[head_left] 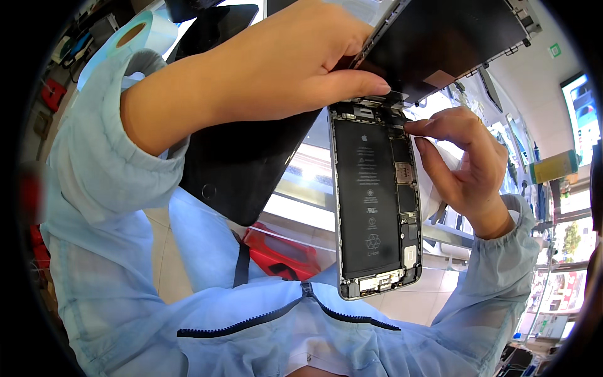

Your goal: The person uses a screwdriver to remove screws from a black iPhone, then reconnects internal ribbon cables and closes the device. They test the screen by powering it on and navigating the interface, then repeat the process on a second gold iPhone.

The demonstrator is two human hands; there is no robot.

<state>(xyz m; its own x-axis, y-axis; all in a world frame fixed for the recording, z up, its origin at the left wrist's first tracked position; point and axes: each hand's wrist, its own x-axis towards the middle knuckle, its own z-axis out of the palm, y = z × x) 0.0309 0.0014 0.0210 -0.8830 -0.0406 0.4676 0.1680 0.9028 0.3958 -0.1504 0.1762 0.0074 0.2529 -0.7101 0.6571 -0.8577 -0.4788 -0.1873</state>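
Observation:
An opened smartphone body (409,234) stands out in front of me, its black battery (369,207) and circuit parts exposed. Above its top end the detached dark screen panel (461,47) is tilted up at an angle. My left hand (282,75) grips the panel by its lower left edge, with the thumb on the inner side and the other fingers hidden behind. My right hand (468,166) is closed at the body's upper right edge. Its index fingertip touches the parts near the top, and the thumb lies just below, against the edge.
Under my left forearm lies a large black tablet-like device (251,160) with a round button. Another dark panel (217,28) and a roll of pale blue film (132,34) are at the upper left. A red object (282,251) shows below. A yellow cylinder (556,166) stands at right.

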